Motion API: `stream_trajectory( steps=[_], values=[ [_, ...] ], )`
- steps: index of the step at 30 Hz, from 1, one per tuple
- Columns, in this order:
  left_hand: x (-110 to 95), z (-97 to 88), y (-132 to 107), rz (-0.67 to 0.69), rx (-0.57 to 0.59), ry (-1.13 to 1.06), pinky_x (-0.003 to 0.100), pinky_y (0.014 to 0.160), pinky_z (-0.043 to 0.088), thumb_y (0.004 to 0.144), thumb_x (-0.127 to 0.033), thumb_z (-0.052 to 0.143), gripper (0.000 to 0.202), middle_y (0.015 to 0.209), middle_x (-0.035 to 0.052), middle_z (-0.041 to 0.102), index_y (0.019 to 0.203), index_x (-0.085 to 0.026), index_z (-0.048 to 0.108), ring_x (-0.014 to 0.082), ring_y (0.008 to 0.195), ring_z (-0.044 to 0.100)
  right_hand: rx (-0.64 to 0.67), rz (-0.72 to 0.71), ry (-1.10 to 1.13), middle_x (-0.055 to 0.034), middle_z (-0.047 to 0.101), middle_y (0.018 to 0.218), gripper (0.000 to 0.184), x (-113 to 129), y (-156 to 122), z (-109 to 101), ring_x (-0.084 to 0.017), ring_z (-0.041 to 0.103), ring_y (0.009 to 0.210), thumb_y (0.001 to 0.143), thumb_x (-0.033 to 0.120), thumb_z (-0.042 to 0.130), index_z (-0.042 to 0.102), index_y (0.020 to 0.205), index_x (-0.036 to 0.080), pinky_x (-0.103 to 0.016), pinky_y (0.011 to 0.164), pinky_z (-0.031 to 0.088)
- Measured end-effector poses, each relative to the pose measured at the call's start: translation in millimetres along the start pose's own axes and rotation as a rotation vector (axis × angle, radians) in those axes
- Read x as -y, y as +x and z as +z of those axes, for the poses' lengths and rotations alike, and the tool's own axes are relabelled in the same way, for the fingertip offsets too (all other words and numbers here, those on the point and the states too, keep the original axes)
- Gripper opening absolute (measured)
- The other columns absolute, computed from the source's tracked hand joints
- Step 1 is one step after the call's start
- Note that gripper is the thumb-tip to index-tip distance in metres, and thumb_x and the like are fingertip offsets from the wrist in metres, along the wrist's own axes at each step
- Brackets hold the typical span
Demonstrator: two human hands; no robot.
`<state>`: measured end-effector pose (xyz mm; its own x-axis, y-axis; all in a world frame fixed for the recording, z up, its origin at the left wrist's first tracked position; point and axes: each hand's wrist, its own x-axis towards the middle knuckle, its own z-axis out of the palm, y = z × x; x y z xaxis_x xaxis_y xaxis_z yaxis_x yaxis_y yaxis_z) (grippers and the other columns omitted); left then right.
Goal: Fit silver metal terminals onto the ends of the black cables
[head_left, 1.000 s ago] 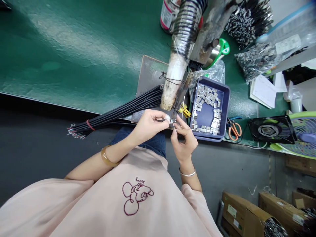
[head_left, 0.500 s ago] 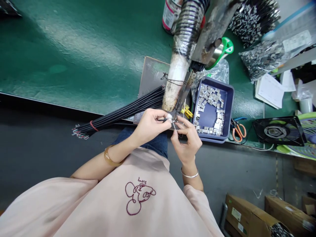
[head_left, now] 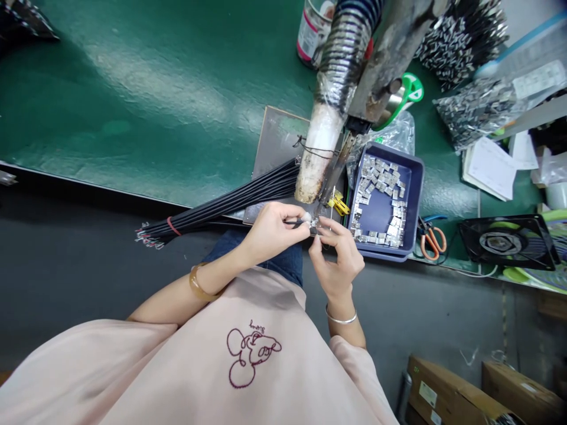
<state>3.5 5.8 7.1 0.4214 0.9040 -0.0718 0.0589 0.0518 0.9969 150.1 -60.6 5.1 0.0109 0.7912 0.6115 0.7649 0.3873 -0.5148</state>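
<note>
Since a second ago my two hands have drawn a little closer together under the machine tip, and the whole view has slid slightly down and to the right; the bundle and tray sit where they were.

My left hand (head_left: 271, 231) is pinched nearly shut, thumb and forefinger holding the end of one thin black cable (head_left: 296, 222). My right hand (head_left: 337, 251) is likewise closed to a fingertip pinch on one small metal connector (head_left: 314, 224), which touches the cable end right at the near edge of the green desk (head_left: 146, 112), just below the white wrapped nozzle (head_left: 315, 156).

One bundle of black cables (head_left: 230, 202), banded with one red tie, lies to my left across the desk edge. One blue tray (head_left: 414, 195) to my right holds several dozen loose metal shells, too many and too small to count. One pair of orange-handled scissors (head_left: 432, 239) lies just beside the tray, one black fan (head_left: 505, 243) farther right. I wear one bracelet on each wrist.

The writing stitched on my pink shirt and the label on the can (head_left: 313, 29) are too small to read.
</note>
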Motion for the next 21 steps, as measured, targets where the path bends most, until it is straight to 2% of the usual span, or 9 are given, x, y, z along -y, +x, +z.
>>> stream_trajectory(
  steps=[6,9,11,12,14,16,17,19,21],
  values=[
    [-0.2,-3.9,0.8,-0.033,0.137,-0.104,0.02,0.05,0.021,0.077,-0.02,0.059,0.015,0.056,-0.0056,0.036,0.063,-0.012,0.059,0.0059,0.053,0.028,0.083,-0.107,-0.103,-0.0125,0.074,0.113,0.018,-6.6,-2.1,-7.4,-0.018,0.073,0.104,0.089,0.007,0.06,0.057,0.101,0.02,-0.027,0.082,0.06],
    [-5.8,-9.5,0.0,-0.071,0.287,-0.163,0.021,0.049,0.021,0.08,-0.025,0.06,0.02,0.054,-0.007,0.031,0.065,-0.013,0.059,0.0061,0.051,0.026,0.125,-0.184,-0.112,-0.0094,0.075,0.103,0.017,-9.8,-2.4,-9.6,-0.016,0.073,0.093,0.092,0.009,0.057,0.056,0.103,0.021,-0.025,0.075,0.058],
    [-8.8,-11.3,-3.4,-0.065,0.326,-0.16,0.021,0.05,0.026,0.081,-0.027,0.063,0.017,0.056,-0.0065,0.037,0.073,-0.012,0.061,0.0068,0.052,0.031,0.087,-0.167,-0.055,-0.0046,0.073,0.092,0.015,-9.7,-3.4,-10.3,-0.013,0.071,0.084,0.092,0.01,0.057,0.056,0.101,0.022,-0.024,0.072,0.056],
    [-9.9,-11.3,-6.0,-0.031,0.305,-0.123,0.021,0.052,0.029,0.081,-0.026,0.064,0.015,0.058,-0.0054,0.042,0.076,-0.012,0.062,0.0071,0.054,0.035,0.057,-0.109,-0.017,-0.0021,0.071,0.086,0.013,-8.9,-3.6,-10.5,-0.012,0.069,0.079,0.092,0.012,0.058,0.056,0.099,0.022,-0.024,0.07,0.055],
    [-10.9,-10.1,-11.8,0.091,0.199,0.01,0.021,0.056,0.032,0.082,-0.024,0.066,0.012,0.064,-0.003,0.052,0.078,-0.012,0.064,0.0076,0.058,0.04,0.029,0.11,0.086,0.003,0.064,0.076,0.007,-6.4,-2.8,-10.6,-0.009,0.063,0.065,0.093,0.017,0.059,0.056,0.094,0.023,-0.022,0.062,0.052],
    [-11.0,-8.7,-16.8,0.189,0.136,0.13,0.022,0.057,0.032,0.086,-0.023,0.063,0.017,0.062,-0.0022,0.055,0.072,-0.013,0.065,0.0075,0.057,0.041,0.081,0.367,0.235,0.0069,0.057,0.067,0.007,-3.7,-0.4,-10.3,-0.007,0.055,0.053,0.094,0.025,0.059,0.054,0.089,0.023,-0.019,0.052,0.046],
    [-10.7,-8.5,-18.4,0.197,0.147,0.149,0.022,0.056,0.032,0.088,-0.024,0.06,0.023,0.059,-0.0023,0.055,0.068,-0.013,0.064,0.0073,0.056,0.041,0.125,0.464,0.308,0.008,0.055,0.065,0.01,-2.6,0.9,-10.0,-0.006,0.053,0.049,0.094,0.028,0.059,0.053,0.087,0.023,-0.018,0.048,0.045],
    [-9.6,-9.0,-19.8,0.131,0.212,0.1,0.021,0.054,0.032,0.09,-0.026,0.056,0.033,0.052,-0.0022,0.053,0.06,-0.013,0.061,0.007,0.052,0.042,0.178,0.541,0.383,0.0085,0.055,0.063,0.014,-1.6,2.7,-8.9,-0.007,0.054,0.049,0.094,0.031,0.059,0.053,0.086,0.022,-0.018,0.048,0.045],
    [-7.7,-9.9,-19.1,0.045,0.253,0.021,0.02,0.052,0.033,0.088,-0.026,0.056,0.033,0.051,-0.0016,0.054,0.058,-0.013,0.059,0.007,0.05,0.044,0.146,0.484,0.307,0.0071,0.058,0.066,0.012,-1.6,2.6,-7.4,-0.007,0.058,0.053,0.093,0.03,0.06,0.056,0.086,0.021,-0.019,0.052,0.048]
  ],
)
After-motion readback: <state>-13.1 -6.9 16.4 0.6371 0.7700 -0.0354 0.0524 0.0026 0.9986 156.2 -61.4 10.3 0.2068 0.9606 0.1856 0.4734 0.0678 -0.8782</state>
